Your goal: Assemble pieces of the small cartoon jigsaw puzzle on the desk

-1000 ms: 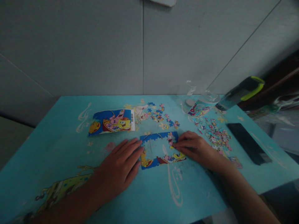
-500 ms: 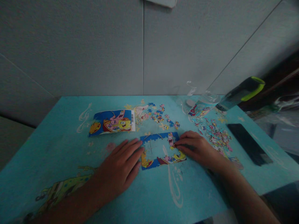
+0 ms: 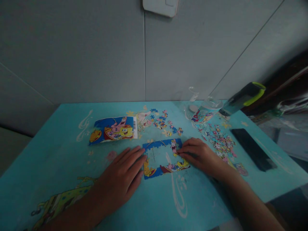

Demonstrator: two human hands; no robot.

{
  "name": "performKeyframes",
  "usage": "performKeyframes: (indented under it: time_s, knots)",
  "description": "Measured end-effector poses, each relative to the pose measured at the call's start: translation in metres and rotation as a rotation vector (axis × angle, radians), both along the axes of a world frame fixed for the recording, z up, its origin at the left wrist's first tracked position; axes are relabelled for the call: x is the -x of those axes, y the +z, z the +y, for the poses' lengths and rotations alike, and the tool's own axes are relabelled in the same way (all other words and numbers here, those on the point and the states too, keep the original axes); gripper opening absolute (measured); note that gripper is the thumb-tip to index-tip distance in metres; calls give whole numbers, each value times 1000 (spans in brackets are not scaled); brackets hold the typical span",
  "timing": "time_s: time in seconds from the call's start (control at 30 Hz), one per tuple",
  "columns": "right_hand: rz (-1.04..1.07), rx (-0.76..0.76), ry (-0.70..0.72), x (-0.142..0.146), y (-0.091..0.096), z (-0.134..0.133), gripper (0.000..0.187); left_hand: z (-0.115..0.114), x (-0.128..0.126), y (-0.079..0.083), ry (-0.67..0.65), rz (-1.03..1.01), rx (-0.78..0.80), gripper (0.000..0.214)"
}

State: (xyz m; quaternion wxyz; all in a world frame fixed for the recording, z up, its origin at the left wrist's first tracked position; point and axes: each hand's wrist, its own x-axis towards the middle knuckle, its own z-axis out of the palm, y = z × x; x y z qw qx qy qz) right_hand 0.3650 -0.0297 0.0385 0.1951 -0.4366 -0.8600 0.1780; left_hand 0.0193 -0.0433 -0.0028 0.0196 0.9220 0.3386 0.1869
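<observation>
A partly built cartoon jigsaw frame [image 3: 165, 157] lies on the turquoise table [image 3: 72, 160], its middle unfilled. My left hand [image 3: 120, 178] lies flat, fingers stretched, with the fingertips against the frame's left edge. At the frame's right edge my right hand [image 3: 196, 154] presses its fingertips together on the pieces by the pink figure; whether a loose piece sits under them is hidden.
A printed reference picture [image 3: 113, 129] lies at back left. Loose pieces [image 3: 166, 123] are scattered behind the frame, and several more [image 3: 220, 139] to the right. A clear tube [image 3: 204, 112], a dark bottle with a green handle [image 3: 244, 98] and a black phone [image 3: 252, 149] lie at right.
The camera tilted up a little, so everything sits slightly lower in view. Both hands keep their places at the frame's edges.
</observation>
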Motion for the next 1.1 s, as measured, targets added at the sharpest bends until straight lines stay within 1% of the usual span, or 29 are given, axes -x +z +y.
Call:
performKeyframes:
  time_s: [0.13,0.33,0.57,0.77,1.1]
  knots:
    - [-37,3,4,-1,1,-1,21,1,0,-1,8,2,-21,45]
    - [-58,11,0,-2,1,-2,21,1,0,0,5,8,-12,47]
    - [-41,-16,12,-2,-2,0,21,-1,0,0,17,11,2,45]
    - [-31,-1,11,-1,-1,-2,21,-1,-1,3,10,-6,0,44]
    - [3,-15,22,1,1,-2,18,-1,-1,1,20,7,15,45]
